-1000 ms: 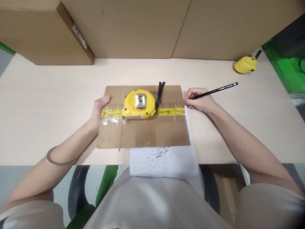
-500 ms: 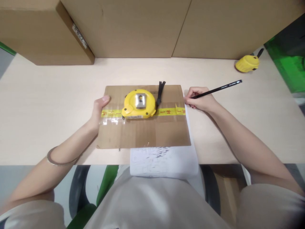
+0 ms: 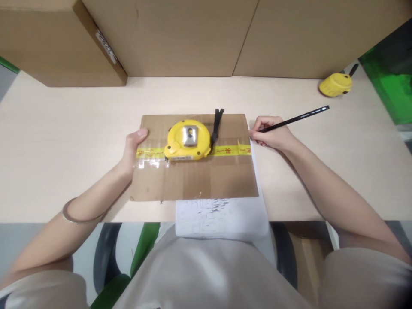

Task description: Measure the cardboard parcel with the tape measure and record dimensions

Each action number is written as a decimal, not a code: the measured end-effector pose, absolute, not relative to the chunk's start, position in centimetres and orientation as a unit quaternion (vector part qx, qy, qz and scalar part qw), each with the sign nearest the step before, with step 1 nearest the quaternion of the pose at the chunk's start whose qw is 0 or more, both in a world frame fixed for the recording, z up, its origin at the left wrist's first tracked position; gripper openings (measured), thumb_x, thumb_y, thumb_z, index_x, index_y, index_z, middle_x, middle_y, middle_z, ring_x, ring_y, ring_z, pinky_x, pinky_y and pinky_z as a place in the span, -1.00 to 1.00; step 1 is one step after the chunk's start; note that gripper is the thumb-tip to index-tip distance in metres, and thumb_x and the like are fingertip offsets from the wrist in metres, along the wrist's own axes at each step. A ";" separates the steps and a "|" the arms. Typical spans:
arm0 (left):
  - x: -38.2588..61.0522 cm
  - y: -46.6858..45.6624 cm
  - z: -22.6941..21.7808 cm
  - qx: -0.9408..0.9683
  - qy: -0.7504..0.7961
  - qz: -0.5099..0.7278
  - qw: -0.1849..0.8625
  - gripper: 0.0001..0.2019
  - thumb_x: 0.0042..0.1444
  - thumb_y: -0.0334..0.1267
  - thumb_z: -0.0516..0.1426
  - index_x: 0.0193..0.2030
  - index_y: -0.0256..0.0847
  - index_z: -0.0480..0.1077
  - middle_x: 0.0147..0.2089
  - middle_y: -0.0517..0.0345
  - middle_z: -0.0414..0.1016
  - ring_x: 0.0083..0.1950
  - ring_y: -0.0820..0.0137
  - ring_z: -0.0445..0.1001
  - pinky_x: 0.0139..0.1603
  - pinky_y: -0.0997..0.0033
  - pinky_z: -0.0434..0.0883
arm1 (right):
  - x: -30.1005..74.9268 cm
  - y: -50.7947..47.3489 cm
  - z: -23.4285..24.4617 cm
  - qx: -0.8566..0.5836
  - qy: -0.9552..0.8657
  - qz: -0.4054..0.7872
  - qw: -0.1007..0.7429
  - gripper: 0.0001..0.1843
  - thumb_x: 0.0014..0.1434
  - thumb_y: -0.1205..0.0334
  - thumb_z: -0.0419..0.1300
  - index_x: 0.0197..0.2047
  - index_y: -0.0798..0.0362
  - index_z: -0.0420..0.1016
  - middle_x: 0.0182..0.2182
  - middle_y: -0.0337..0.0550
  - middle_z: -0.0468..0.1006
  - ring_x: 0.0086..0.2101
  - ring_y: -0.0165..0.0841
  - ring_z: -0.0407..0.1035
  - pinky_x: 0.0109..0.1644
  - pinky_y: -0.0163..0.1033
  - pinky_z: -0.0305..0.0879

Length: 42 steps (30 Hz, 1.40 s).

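Observation:
My left hand [image 3: 134, 145] grips the left edge of a cardboard box [image 3: 193, 180], thumb on its top face and the other fingers hidden. A band of yellow tape with red print crosses the box. On top lies a yellow tape measure [image 3: 183, 148] with a metal clip and a black wrist strap. Just off the box's right edge, my right hand [image 3: 272, 133] is closed round a black pencil [image 3: 299, 118], whose back end points up to the right. A white sheet of paper [image 3: 234, 219] with dark marks is partly covered by the box and hangs over the table's front edge.
Large cardboard boxes [image 3: 183, 38] line the back of the pale table [image 3: 48, 141], with another box [image 3: 48, 47] at the back left. A second yellow tape measure [image 3: 335, 85] stands at the far right. Chair armrests [image 3: 106, 253] flank my body below the table.
Hardly anything differs. The view has shifted very slightly; both hands, the box and the tape measure on it stay in place.

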<state>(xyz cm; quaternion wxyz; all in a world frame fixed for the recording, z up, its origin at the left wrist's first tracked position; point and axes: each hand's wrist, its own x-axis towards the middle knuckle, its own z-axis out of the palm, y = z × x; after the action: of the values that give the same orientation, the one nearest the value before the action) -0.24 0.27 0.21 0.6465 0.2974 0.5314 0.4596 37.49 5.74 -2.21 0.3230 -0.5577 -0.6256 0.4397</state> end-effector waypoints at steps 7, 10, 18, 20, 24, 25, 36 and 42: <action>-0.4 0.3 0.1 0.312 0.527 0.448 0.651 -0.23 0.07 0.05 0.16 0.35 -0.41 0.31 -0.01 -0.21 0.73 0.27 -0.29 0.55 0.16 -0.21 0.59 | 37.6 5.7 -2.1 -0.557 -0.626 0.442 0.322 -0.59 -0.15 0.19 0.52 -0.64 -0.02 0.32 -0.72 -0.29 0.37 -0.70 -0.50 0.17 -0.63 -0.30 0.04; -0.1 0.3 0.3 0.321 0.522 0.457 0.645 -0.21 0.05 0.03 0.17 0.36 -0.42 0.28 0.01 -0.21 0.72 0.28 -0.28 0.55 0.16 -0.21 0.59 | 37.5 5.8 -2.3 -0.562 -0.623 0.436 0.326 -0.58 -0.12 0.18 0.51 -0.63 -0.02 0.30 -0.72 -0.30 0.38 -0.71 -0.49 0.17 -0.64 -0.30 0.04; 2.3 -1.2 3.3 0.302 0.502 0.442 0.680 -0.31 0.08 0.07 0.12 0.27 -0.36 0.39 0.04 -0.15 0.72 0.32 -0.26 0.52 0.17 -0.16 0.59 | 37.9 5.8 -1.3 -0.585 -0.633 0.431 0.268 -0.54 -0.03 0.10 0.50 -0.62 -0.02 0.28 -0.74 -0.30 0.33 -0.70 -0.48 0.14 -0.60 -0.27 0.06; 2.5 -1.2 3.3 0.301 0.492 0.440 0.688 -0.30 0.07 0.06 0.12 0.27 -0.35 0.38 0.05 -0.14 0.71 0.32 -0.27 0.51 0.17 -0.18 0.59 | 38.3 5.6 -0.5 -0.604 -0.627 0.423 0.252 -0.46 0.16 -0.01 0.38 -0.63 -0.03 0.20 -0.77 -0.28 0.25 -0.71 -0.47 0.08 -0.59 -0.24 0.01; 2.6 -0.7 2.5 0.292 0.474 0.476 0.681 -0.36 0.05 0.01 0.12 0.25 -0.27 0.37 0.06 -0.08 0.70 0.30 -0.24 0.53 0.16 -0.17 0.59 | 38.4 5.2 0.7 -0.691 -0.657 0.275 0.121 -0.42 0.23 -0.01 0.32 -0.71 -0.02 0.23 -0.77 -0.20 0.19 -0.67 -0.39 0.07 -0.50 -0.16 -0.03; 2.7 -0.6 2.4 0.288 0.472 0.479 0.682 -0.38 0.05 0.01 0.11 0.23 -0.25 0.39 0.06 -0.07 0.70 0.28 -0.22 0.55 0.15 -0.17 0.59 | 38.3 5.2 0.7 -0.707 -0.664 0.226 0.086 -0.45 0.18 0.02 0.36 -0.71 -0.01 0.27 -0.76 -0.19 0.19 -0.63 -0.35 0.11 -0.45 -0.15 -0.01; 3.6 0.0 2.4 0.325 0.453 0.490 0.670 -0.49 -0.02 -0.04 0.10 0.07 -0.19 0.43 0.02 -0.06 0.67 0.26 -0.10 0.56 0.19 -0.07 0.55 | 35.8 4.9 6.1 -0.680 -0.693 0.132 0.200 -0.39 0.52 -0.19 -0.11 -0.26 0.05 0.55 -0.34 0.01 0.55 -0.38 -0.30 0.37 -0.17 -0.12 0.24; 2.7 0.4 1.4 0.395 0.456 0.536 0.590 -0.54 0.04 -0.04 0.19 0.10 -0.07 0.40 0.10 0.03 0.62 0.29 0.02 0.52 0.29 0.05 0.46 | 28.4 2.6 7.9 -0.366 -0.888 0.149 0.235 -0.41 0.43 -0.30 0.04 0.13 0.01 0.58 0.08 -0.01 0.54 0.14 -0.02 0.43 0.26 0.09 0.32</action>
<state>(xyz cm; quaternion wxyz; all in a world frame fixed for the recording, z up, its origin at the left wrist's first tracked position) 2.72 0.45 1.41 0.5905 0.3953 0.4561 0.5357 28.35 2.63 7.93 0.2347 -0.3658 -0.8881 0.1494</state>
